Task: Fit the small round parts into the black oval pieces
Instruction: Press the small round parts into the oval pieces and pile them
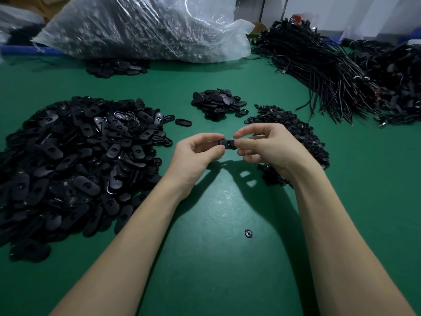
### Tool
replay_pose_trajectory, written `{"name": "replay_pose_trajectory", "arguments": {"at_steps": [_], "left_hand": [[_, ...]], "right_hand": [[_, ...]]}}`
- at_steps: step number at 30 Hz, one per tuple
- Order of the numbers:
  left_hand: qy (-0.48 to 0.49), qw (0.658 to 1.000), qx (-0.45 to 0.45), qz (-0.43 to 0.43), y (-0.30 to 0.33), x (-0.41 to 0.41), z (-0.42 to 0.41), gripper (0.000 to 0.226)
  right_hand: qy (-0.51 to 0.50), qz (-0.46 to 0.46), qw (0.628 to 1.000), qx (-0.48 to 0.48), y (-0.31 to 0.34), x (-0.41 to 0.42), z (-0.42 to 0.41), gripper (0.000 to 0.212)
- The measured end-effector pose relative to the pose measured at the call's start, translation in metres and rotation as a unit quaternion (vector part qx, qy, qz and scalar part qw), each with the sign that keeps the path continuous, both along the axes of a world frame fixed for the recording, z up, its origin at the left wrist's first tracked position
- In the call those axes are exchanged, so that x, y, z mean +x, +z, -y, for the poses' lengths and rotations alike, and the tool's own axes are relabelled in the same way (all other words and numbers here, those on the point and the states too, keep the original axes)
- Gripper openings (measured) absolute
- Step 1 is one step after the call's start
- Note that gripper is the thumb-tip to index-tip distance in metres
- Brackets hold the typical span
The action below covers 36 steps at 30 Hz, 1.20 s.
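Two hands meet above the middle of the green table point(205, 270): I see my left hand point(196, 153) and right hand point(264, 144) each pinching one end of a single black oval piece point(227, 142). Its long axis runs left to right, holed face toward me, lifted clear of the surface. A big heap of oval pieces point(75, 160) fills the left edge; the round parts pile point(293, 131) lies right behind my right hand. A smaller pile point(218, 103) sits further back, a plastic bag point(141, 28) along the far edge, cable bundles point(330, 71) at the far right corner. One stray round part point(248, 233) lies between my forearms.
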<state>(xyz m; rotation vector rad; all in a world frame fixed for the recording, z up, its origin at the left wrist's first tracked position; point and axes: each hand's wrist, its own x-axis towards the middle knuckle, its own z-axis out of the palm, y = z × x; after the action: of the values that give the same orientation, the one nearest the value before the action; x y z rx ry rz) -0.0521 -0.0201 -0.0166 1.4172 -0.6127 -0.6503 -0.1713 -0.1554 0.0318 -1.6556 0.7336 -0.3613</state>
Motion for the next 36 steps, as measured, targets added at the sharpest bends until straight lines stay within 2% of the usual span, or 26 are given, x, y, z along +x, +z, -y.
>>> {"name": "replay_pose_trajectory", "arguments": {"at_steps": [5,9,20,26,33,36], "left_hand": [[-0.004,1.000,-0.001,0.003,-0.001,0.002,0.000,0.022],[-0.008,1.000,-0.001,0.007,-0.002,0.002,0.000,0.021],[-0.019,1.000,0.000,0.005,-0.003,0.003,-0.001,0.021],[-0.042,0.999,-0.005,-0.026,-0.001,0.004,-0.003,0.020],[-0.023,0.999,-0.013,-0.038,0.000,0.002,-0.002,0.020],[-0.010,0.998,-0.020,-0.054,-0.001,0.003,-0.001,0.018]], "right_hand": [[-0.029,-0.001,0.999,-0.018,0.002,0.005,-0.004,0.027],[-0.042,-0.025,0.998,-0.050,-0.001,0.007,-0.003,0.025],[-0.041,-0.031,0.997,-0.056,-0.001,0.009,-0.004,0.023],[-0.031,-0.033,0.997,-0.062,0.000,0.008,-0.006,0.021],[-0.069,-0.036,0.988,-0.135,0.002,0.008,-0.015,0.020],[-0.079,-0.035,0.987,-0.136,0.001,0.009,-0.015,0.021]]}}
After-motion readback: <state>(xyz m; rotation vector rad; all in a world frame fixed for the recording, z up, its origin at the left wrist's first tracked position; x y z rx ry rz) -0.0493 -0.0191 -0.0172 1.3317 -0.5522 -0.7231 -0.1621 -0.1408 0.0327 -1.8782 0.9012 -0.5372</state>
